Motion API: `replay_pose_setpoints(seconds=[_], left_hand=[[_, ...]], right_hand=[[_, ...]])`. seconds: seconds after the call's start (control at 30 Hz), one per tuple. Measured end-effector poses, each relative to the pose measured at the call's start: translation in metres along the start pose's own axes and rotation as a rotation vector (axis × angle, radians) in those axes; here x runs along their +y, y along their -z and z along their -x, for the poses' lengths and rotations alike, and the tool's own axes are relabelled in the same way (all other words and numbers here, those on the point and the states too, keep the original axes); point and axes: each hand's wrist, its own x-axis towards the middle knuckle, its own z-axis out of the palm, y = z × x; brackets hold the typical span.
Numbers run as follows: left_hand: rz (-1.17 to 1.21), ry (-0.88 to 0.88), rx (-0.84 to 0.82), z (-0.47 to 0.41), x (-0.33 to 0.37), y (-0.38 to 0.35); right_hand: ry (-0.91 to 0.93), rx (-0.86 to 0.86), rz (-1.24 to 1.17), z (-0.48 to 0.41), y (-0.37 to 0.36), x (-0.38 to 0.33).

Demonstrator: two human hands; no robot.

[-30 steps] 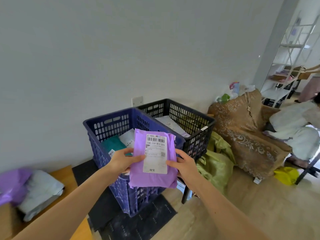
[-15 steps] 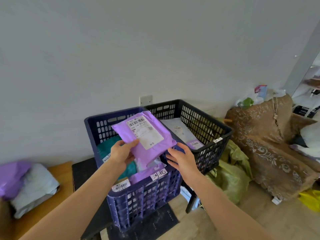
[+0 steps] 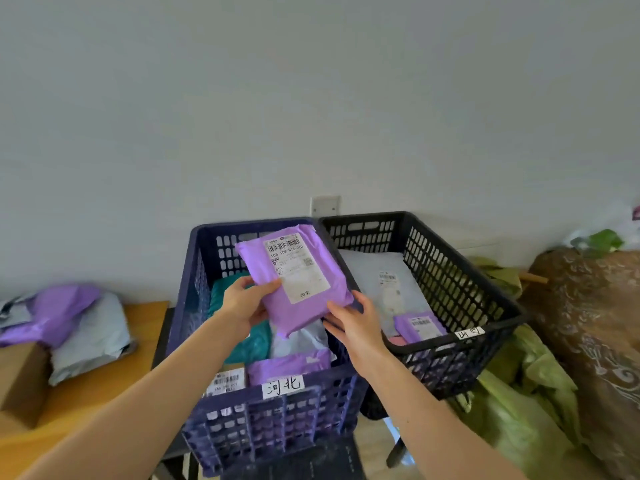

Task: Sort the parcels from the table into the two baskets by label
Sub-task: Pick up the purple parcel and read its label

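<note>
Sorting has moved on a step since 1 second ago. The purple parcel, then held upright so its shipping label could be read, is now tipped flatter and carried forward over the blue basket. It hangs above the teal parcel and grey parcel already inside, and does not seem to rest on them yet. I take it the choice is made: this one goes in the blue basket with the handwritten tag, not the black basket beside it, which holds 2 or so parcels of its own.

The left hand grips the parcel's left edge, thumb on top and fingers curled beneath. The right hand has loosened: its fingers are nearly straight and spread, tips at the parcel's near right corner, steadying more than holding. Whether they press the underside I cannot tell.

More parcels wait on the table to the left, so plenty remains.
</note>
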Motion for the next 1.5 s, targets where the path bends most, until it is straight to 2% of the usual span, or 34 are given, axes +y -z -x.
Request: replay_pose_setpoints(seconds=[0.33,0.6,0.83,0.93,1.07,1.3,1.5], left_hand=[[-0.025,-0.005,0.149,-0.011,-0.027,-0.007],[-0.05,0.002,0.091,-0.036,-0.031,0.013],[0.05,-0.034,0.081,-0.064,-0.016,0.046],[-0.015,0.008,0.132,-0.076,-0.005,0.058],[-0.227,0.134,0.067,-0.086,0.001,0.072],[-0.528,0.264,0.042,-0.094,-0.022,0.081],[-0.678,0.376,-0.049,-0.093,-0.044,0.073]], right_hand=[[-0.083,-0.049,-0.001,-0.03,0.005,0.019],[-0.137,-0.084,0.066,-0.062,-0.003,0.022],[-0.19,-0.172,0.157,-0.088,-0.005,-0.003],[-0.203,-0.188,0.247,-0.1,-0.004,-0.009],[-0.206,-0.205,0.377,-0.105,-0.008,-0.006],[-0.098,-0.11,0.737,-0.108,-0.021,0.024],[-0.22,-0.178,0.986,-0.109,-0.024,0.039]])
